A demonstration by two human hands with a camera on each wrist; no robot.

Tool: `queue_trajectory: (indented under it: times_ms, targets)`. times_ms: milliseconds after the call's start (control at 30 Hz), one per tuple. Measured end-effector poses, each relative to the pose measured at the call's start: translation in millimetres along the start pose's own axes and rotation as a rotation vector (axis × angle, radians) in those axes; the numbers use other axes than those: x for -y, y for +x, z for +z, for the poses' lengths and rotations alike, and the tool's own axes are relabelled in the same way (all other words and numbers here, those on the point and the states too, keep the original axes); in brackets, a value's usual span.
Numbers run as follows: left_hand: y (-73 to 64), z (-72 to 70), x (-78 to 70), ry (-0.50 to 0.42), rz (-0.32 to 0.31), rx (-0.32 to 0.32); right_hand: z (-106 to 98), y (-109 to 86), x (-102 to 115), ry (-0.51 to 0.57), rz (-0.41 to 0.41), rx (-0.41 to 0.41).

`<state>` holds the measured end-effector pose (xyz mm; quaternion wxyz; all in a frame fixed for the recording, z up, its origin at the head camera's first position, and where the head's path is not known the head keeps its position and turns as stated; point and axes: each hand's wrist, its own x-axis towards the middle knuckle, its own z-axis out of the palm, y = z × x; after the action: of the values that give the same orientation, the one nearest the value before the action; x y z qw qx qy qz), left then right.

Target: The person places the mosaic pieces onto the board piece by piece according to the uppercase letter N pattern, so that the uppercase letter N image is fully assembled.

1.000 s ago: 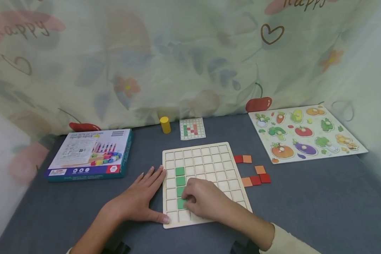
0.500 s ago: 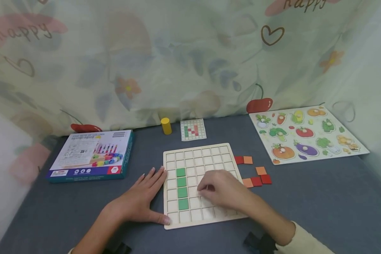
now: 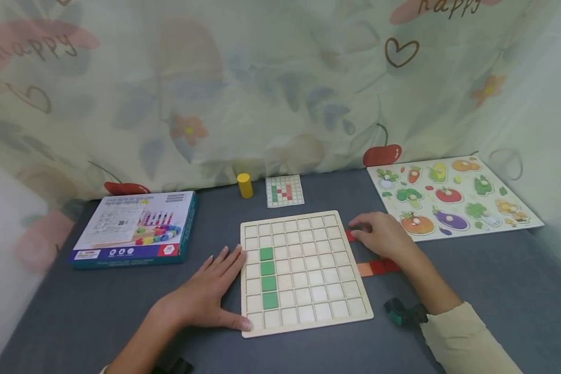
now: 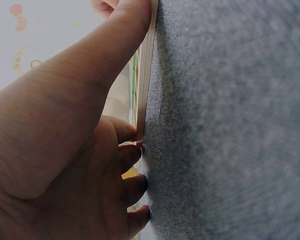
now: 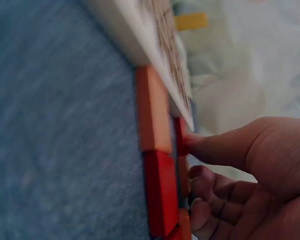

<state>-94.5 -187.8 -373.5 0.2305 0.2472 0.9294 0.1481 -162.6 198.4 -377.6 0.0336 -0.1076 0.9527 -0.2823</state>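
A wooden grid board lies on the dark cloth, with several green square tiles in a column near its left side. My left hand rests flat with fingers spread, fingertips and thumb on the board's left edge. My right hand is just beyond the board's right edge, over the loose tiles. Its thumb is at a red tile, and thumb and forefinger stand apart. Below it are an orange tile and another red tile. In the right wrist view, the thumb overlaps a red tile; other tiles are partly hidden.
A small printed grid card lies behind the board beside a yellow cylinder. A boxed toy set is at the left. At the right lies a vegetable puzzle board. A patterned curtain hangs behind.
My right hand has left the green column and moved right, across the board, to the loose tiles. The left hand stays on the board's edge.
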Motion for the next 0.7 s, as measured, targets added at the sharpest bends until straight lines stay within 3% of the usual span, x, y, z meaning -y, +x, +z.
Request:
queue_trajectory:
  times_ms: [700]
  targets:
    - [0.2, 0.7, -0.4, 0.021, -0.005, -0.007, -6.0, -1.8, 6.9, 0.037, 0.018, 0.009]
